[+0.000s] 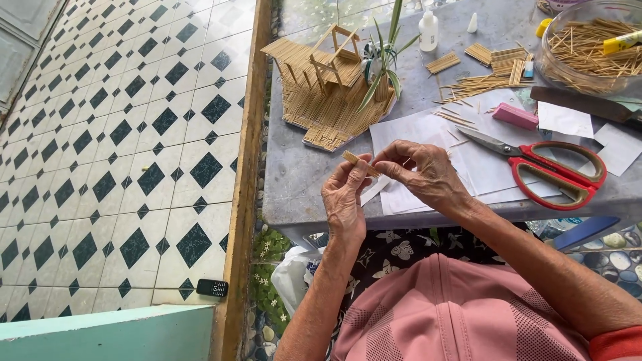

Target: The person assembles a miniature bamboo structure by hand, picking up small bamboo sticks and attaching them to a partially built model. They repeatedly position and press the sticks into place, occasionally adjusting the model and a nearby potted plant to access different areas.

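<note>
My left hand point(344, 200) and my right hand point(421, 172) meet over the near edge of the grey table point(294, 180). Between their fingertips they pinch a small bundle of thin wooden sticks point(358, 162), tilted down to the right. Behind the hands, at the table's far left, stands a model house made of wooden sticks point(324, 87) with an open frame on top. A small potted plant point(380, 67) with long green leaves rises beside the model.
Red-handled scissors point(545, 167) lie on white paper sheets point(428, 134) to the right. A clear bowl of sticks point(588, 47), loose stick bundles point(495, 63), a white glue bottle point(428, 30) and a pink eraser point(515, 115) sit further back. A dark phone point(212, 288) lies on the tiled floor.
</note>
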